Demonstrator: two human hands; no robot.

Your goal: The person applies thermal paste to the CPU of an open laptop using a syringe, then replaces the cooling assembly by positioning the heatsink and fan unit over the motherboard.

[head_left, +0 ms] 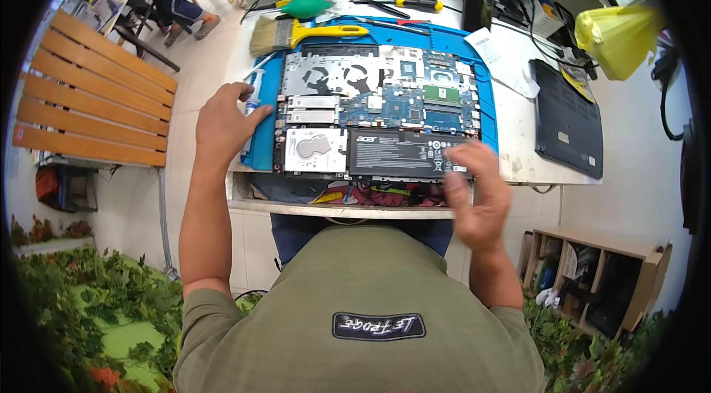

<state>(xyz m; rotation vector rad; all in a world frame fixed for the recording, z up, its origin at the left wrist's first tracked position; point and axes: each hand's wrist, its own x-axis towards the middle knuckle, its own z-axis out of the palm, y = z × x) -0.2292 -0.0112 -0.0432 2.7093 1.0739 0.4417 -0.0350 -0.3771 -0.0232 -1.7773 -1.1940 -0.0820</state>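
Note:
An opened laptop base (381,108) lies on a blue work mat (486,108), its blue circuit board (396,105), black battery (396,154) and silver hard drive (314,149) exposed. My left hand (226,122) is at the mat's left edge, thumb and fingers apart, beside a slim white syringe-like tube (254,97). Whether its fingers touch the tube, I cannot tell. Over the battery's right end and the table's front edge is my right hand (480,197), slightly blurred. Its thumb is apart from the bent fingers, with nothing visible between them.
Beyond the laptop lie a yellow-handled brush (329,31), a green air blower (306,7) and a screwdriver (419,4). A black laptop cover (566,119) and white paper (503,60) are at right. An open drawer (333,193) holds loose items below the tabletop.

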